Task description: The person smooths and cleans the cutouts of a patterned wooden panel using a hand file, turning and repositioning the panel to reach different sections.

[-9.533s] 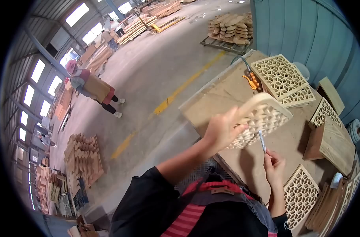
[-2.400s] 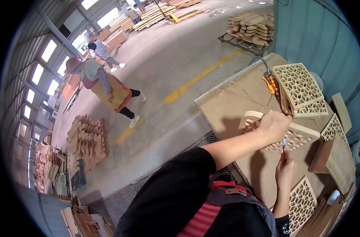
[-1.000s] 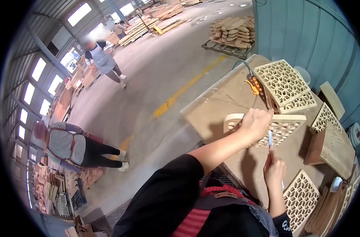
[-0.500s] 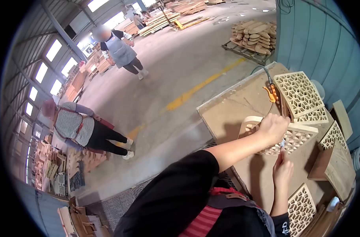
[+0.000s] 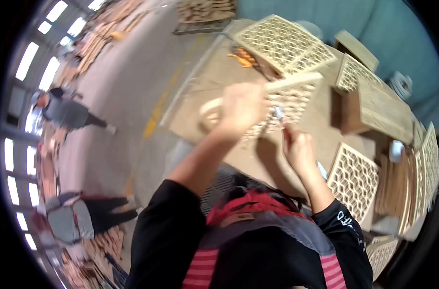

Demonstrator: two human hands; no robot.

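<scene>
My left hand (image 5: 246,106), smeared by motion, is closed over the upper edge of a pale wooden lattice panel (image 5: 299,98). The panel has a thick frame with a rounded left end and is tilted up from the workbench (image 5: 243,161). In my right hand (image 5: 299,147) is a slim tool (image 5: 278,112) with a whitish-blue end, pinched between thumb and fingers. That end is at the lattice openings; blur hides whether it touches the wood. The tool's exact kind does not show.
Lattice panels (image 5: 277,41) lie at the bench's back, near an orange air gun (image 5: 243,59). Rightward are a wooden box (image 5: 378,108), another lattice panel (image 5: 354,180) and stacked slats (image 5: 393,188). Two people (image 5: 67,113) stand on the floor to the left.
The camera view has turned rightward and down, so bench and hands appear further left. My left hand is still on the panel, my right still holding the slim tool.
</scene>
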